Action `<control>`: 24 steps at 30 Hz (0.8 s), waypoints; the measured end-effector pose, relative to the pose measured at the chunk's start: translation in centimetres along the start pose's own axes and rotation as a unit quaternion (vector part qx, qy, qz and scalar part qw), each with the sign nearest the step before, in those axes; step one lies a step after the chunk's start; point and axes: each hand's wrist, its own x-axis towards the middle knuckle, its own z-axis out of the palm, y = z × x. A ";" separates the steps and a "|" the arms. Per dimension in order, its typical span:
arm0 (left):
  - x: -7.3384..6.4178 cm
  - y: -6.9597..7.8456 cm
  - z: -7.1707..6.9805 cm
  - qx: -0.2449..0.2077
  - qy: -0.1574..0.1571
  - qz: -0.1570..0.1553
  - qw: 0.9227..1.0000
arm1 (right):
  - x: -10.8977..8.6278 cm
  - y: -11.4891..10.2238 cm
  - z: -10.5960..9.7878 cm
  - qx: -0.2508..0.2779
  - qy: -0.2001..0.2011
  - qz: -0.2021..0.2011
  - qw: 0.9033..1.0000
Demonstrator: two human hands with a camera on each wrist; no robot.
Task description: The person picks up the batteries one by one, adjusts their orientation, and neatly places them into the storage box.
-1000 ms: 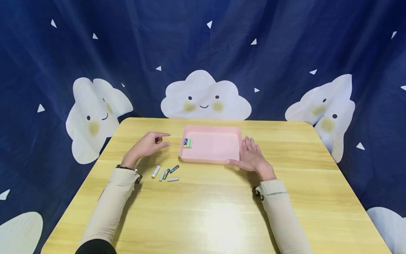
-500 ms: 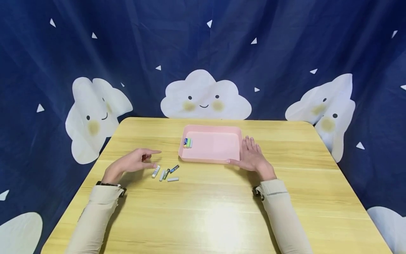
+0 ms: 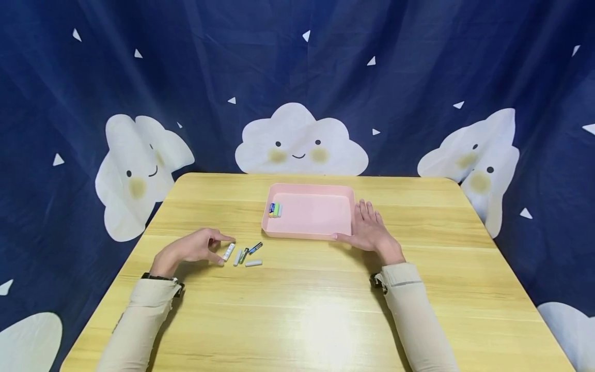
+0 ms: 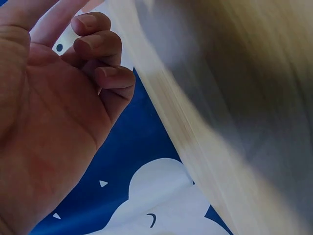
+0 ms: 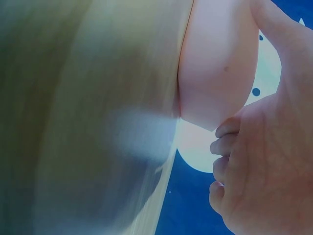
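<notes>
In the head view, my left hand (image 3: 197, 247) is low over the table, its thumb and index finger spread, with the tips right at the two ends of a white printed battery (image 3: 229, 251). Several loose batteries lie just to the right of it, among them a dark blue one (image 3: 255, 248) and a white one (image 3: 253, 263). The left wrist view shows the other fingers (image 4: 117, 78) curled loosely. My right hand (image 3: 372, 232) rests, fingers straight, against the right end of a pink tray (image 3: 309, 236), thumb along its front corner.
Inside the tray, at its left end, a few batteries (image 3: 276, 210) stand side by side, one of them green. The wooden table (image 3: 288, 310) reaches back to a dark blue curtain (image 3: 297, 62) with white clouds.
My left hand has moved from beside the tray, left and toward me, down to the white printed battery. The right hand and the tray have stayed in place.
</notes>
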 end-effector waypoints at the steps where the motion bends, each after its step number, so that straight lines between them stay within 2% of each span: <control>1: 0.1 0.0 0.0 -0.002 0.000 0.000 1.000 | 0.0 0.0 0.0 -0.001 0.000 0.000 1.000; 9: 0.4 0.0 0.2 -0.006 -0.001 0.009 1.000 | 0.1 0.1 0.0 -0.004 0.001 0.001 1.000; 15: 0.5 0.1 0.3 0.001 0.003 -0.011 1.000 | 0.1 0.1 0.1 -0.004 0.002 0.002 1.000; 24: 0.6 0.3 0.4 0.013 0.002 -0.065 0.998 | 0.2 0.1 0.1 -0.005 -0.002 0.001 1.000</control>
